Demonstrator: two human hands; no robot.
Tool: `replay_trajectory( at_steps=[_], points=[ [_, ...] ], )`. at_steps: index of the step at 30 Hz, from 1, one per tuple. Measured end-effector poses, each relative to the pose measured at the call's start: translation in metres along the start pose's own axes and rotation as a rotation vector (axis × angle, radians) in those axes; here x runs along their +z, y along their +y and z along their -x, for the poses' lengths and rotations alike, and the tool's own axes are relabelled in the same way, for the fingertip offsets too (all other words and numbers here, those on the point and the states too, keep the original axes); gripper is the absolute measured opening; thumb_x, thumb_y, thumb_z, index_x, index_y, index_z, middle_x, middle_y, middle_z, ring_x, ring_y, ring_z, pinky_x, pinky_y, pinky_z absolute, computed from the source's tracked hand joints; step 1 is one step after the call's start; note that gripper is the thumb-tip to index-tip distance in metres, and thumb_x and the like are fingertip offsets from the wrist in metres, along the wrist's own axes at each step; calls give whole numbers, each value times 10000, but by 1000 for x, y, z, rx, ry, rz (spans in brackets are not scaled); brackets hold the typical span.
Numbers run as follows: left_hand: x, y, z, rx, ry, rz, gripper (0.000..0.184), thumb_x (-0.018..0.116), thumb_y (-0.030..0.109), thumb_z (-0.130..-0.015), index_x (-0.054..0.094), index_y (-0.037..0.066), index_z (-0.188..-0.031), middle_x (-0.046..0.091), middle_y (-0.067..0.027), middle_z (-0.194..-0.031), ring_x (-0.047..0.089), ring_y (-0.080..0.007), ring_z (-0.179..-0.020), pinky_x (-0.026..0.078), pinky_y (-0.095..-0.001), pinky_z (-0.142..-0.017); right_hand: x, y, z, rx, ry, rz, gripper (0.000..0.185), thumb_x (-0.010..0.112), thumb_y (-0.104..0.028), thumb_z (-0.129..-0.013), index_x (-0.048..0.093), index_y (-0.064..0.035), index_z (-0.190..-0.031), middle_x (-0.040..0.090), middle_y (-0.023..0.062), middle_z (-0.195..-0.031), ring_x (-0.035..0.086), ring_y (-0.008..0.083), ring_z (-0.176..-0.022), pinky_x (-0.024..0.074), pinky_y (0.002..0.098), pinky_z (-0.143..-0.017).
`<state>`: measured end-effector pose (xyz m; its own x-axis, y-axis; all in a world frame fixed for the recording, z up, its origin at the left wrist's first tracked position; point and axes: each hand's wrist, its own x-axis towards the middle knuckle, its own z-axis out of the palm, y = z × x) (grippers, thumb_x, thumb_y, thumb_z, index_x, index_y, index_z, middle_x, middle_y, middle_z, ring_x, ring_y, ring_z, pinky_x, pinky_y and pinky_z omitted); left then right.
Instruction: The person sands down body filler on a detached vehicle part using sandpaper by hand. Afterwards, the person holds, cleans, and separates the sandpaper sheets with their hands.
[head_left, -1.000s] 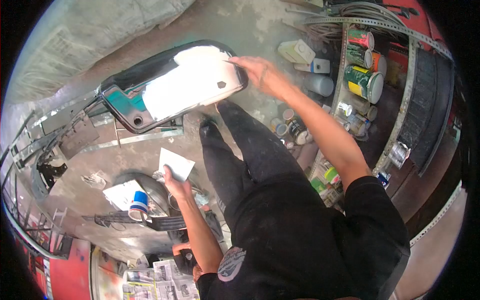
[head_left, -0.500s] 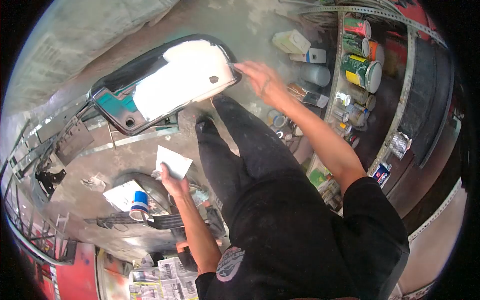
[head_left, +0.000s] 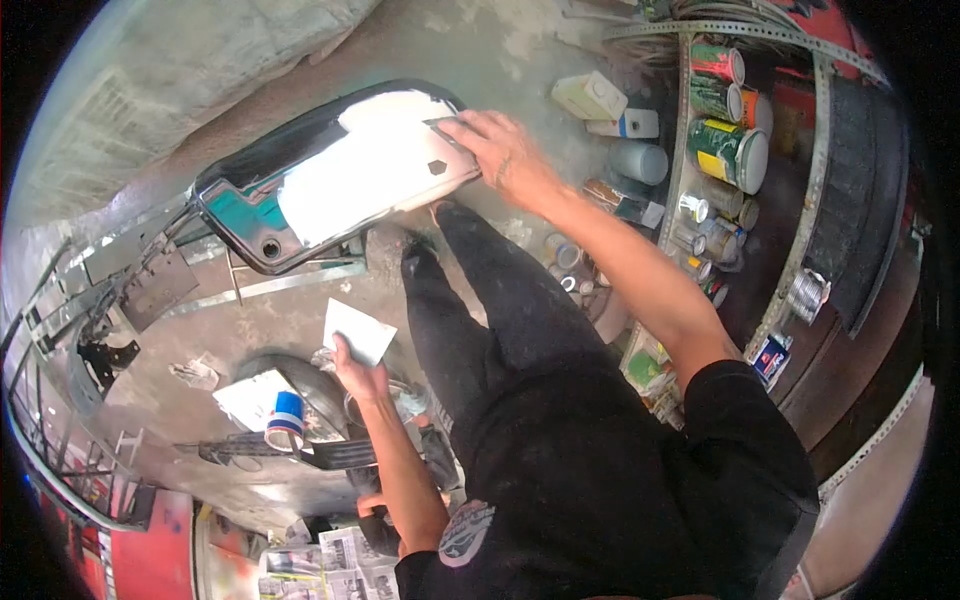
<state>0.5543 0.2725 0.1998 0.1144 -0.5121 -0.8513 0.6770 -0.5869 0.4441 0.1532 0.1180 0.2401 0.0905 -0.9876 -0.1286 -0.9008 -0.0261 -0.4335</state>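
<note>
While the white board (head_left: 360,332) is pinched by the left hand (head_left: 362,375), thumb on top and the other fingers hidden beneath, the white area (head_left: 360,170) of the black panel (head_left: 278,150) is being worked at its right end by the right hand (head_left: 500,165). There the fingers are laid close together over the surface; whether a thin tool is gripped under them cannot be told. The panel is propped ahead of the legs (head_left: 515,290), its far left end near a metal frame (head_left: 240,275). By the look of it, a surface-working stroke is in hand, and an even, light touch is called for next, with the dark hole (head_left: 437,168) near the fingers to be minded.

Now the edges: the panel's raised dark rim is crowded by the right hand, and the near long edge is brought close to the feet. Beyond the right end a strip of floor (head_left: 515,60) is left before the pale jug (head_left: 590,97) is met. Around the left hand, room is narrowed by the blue-and-white can (head_left: 285,418).
</note>
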Motion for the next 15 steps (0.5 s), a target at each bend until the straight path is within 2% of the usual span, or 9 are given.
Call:
replay_trajectory(
  at_steps=[1,4,6,8,10,11,13,15],
  points=[
    [-2,-1,0,-5,17,13,382,611,274,-1070,580,25,-1358,691,-98,-1239,687,-270,-1106,553,-458,-979,-2,-2,-3,-13,7,16,610,624,35,-882,591,-179,-1452,601,171,-1421,579,412,-1257,471,501,-1084],
    [-9,-7,1,-7,18,33,388,616,255,-1067,564,14,-1368,683,-109,-1241,683,-275,-1105,555,-452,-974,-3,-7,-7,-42,-70,46,601,619,20,-890,594,-193,-1451,605,172,-1415,581,413,-1252,469,503,-1085],
    [-11,-10,1,-2,0,38,393,617,257,-1067,561,13,-1370,683,-110,-1240,684,-275,-1102,556,-451,-972,2,-7,-7,-39,-39,48,585,614,18,-892,598,-183,-1442,612,171,-1407,587,415,-1244,475,497,-1081],
    [-10,-11,2,-25,80,8,362,603,276,-1075,597,28,-1339,702,-92,-1224,704,-259,-1078,570,-458,-960,9,-4,-7,-34,-8,46,570,609,16,-895,601,-173,-1433,619,170,-1398,594,418,-1237,481,491,-1077],
    [-12,-10,2,-14,73,23,360,603,275,-1075,599,27,-1335,704,-92,-1220,703,-260,-1080,570,-459,-963,12,2,-14,45,-51,15,665,682,-16,-867,560,-230,-1484,582,117,-1462,557,372,-1310,471,516,-1063],
    [-13,-10,1,-8,67,35,358,603,274,-1075,601,26,-1332,705,-92,-1217,703,-261,-1082,569,-460,-966,13,5,-18,41,-49,15,665,682,-16,-867,560,-230,-1484,582,117,-1462,557,372,-1310,471,516,-1063],
    [-11,-8,2,-2,63,40,357,605,273,-1074,600,26,-1332,705,-93,-1215,703,-263,-1081,568,-458,-969,6,7,-33,-30,16,-38,486,584,15,-896,621,-99,-1367,660,151,-1320,628,398,-1190,533,463,-1011],
    [-10,-6,2,2,60,42,356,606,272,-1074,600,27,-1332,706,-94,-1213,702,-264,-1081,567,-457,-971,5,15,-51,-47,-4,-50,468,577,14,-899,629,-90,-1352,670,151,-1303,638,390,-1175,536,465,-1002]
  ],
)
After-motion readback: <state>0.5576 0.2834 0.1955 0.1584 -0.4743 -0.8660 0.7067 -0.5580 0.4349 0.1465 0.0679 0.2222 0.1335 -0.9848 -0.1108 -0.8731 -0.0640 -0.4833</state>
